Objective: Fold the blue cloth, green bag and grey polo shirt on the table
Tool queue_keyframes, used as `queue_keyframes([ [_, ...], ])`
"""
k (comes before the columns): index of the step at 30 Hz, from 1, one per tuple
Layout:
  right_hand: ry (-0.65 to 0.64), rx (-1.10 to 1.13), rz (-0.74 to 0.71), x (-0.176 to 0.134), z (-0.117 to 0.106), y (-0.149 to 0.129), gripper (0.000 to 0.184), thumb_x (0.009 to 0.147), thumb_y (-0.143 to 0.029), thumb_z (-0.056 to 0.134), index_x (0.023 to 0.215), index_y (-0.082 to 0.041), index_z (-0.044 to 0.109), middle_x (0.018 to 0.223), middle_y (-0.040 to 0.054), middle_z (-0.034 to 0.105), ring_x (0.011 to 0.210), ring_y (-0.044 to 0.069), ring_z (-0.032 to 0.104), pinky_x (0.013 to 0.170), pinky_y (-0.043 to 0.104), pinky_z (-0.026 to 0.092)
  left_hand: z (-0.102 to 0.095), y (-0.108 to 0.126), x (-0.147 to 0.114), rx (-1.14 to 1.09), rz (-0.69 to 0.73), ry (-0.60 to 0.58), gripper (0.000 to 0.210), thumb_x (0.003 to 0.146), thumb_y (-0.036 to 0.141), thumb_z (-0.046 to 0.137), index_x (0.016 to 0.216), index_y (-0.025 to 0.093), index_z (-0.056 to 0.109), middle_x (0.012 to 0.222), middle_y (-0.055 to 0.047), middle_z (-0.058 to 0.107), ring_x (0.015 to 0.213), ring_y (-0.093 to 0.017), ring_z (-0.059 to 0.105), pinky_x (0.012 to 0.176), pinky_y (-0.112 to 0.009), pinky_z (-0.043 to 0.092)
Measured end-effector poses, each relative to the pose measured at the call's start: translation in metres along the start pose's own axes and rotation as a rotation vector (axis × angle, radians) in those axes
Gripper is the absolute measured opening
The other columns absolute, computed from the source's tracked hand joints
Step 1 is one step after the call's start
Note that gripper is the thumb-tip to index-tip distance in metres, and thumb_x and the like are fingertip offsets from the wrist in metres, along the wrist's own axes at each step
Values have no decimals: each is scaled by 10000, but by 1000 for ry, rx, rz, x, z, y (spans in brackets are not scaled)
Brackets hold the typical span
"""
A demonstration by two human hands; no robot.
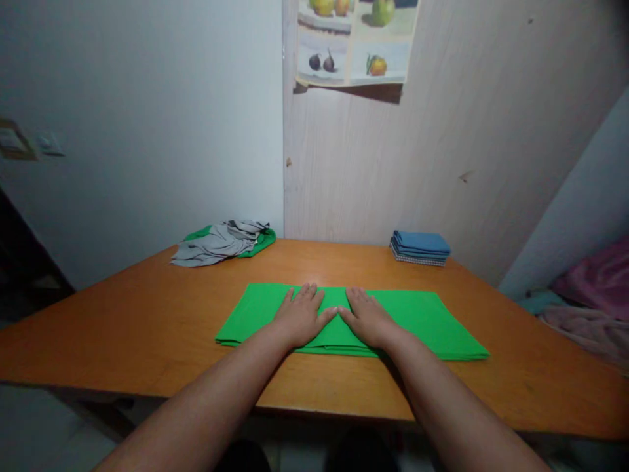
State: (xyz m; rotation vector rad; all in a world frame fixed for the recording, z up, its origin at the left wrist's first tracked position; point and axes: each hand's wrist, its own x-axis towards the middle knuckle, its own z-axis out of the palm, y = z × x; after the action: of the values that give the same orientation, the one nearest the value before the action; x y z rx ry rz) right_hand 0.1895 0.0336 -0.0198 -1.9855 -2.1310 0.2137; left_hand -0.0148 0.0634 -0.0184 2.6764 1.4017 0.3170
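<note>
A bright green cloth [417, 321], folded into a long flat strip of several layers, lies crosswise near the front of the table. My left hand [302, 314] rests flat on it, left of the middle, fingers spread and pointing away from me. Beside it, my right hand [366, 318] also lies palm down on the cloth with its fingers stretched out. The two thumbs nearly meet at the middle. Neither hand grips anything. What kind of item the green cloth is, the folds do not show.
The orange-brown wooden table [122, 328] reaches back to the wall. A crumpled grey cloth [216, 244] with green fabric lies at the back left. At the back right stands a neat stack of folded blue cloths [421, 244]. Pink fabric [597, 278] sits beyond the right edge.
</note>
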Motion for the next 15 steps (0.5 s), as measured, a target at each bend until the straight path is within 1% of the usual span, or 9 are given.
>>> queue_keyframes([
  [2,-46,-52,17,-2,4,-5,825,1002,-606,267,1599,-38,223,1661,174,195,1544,321,149,1240,508,137,-1,2,0,8,-7,-2,814,962,735,237,1531,182,420,1642,-138,289,1542,-327,176,1213,-589,147],
  [6,-58,-77,42,-4,6,-10,819,1008,-601,219,1610,-48,182,1673,158,156,1553,298,111,1247,488,93,-8,11,2,4,-8,16,792,964,723,270,1514,182,446,1629,-153,312,1536,-344,191,1203,-624,128],
  [9,-65,-74,39,-5,7,-9,777,1018,-554,203,1614,-55,170,1678,149,142,1554,293,104,1247,486,87,-11,23,3,-22,71,47,786,978,696,269,1533,158,413,1633,-159,295,1535,-326,205,1214,-604,121],
  [12,-66,-51,23,-4,6,-8,775,1020,-554,209,1614,-57,168,1681,146,131,1556,292,84,1248,484,80,-6,32,1,-84,166,11,773,987,683,253,1563,180,361,1638,-131,293,1532,-300,226,1222,-572,145],
  [15,-92,2,11,-2,-3,-6,749,1020,-511,276,1608,-54,197,1677,154,156,1554,296,100,1247,474,88,2,31,-1,-126,199,-14,776,978,698,256,1582,214,324,1634,-106,313,1522,-298,259,1223,-570,148],
])
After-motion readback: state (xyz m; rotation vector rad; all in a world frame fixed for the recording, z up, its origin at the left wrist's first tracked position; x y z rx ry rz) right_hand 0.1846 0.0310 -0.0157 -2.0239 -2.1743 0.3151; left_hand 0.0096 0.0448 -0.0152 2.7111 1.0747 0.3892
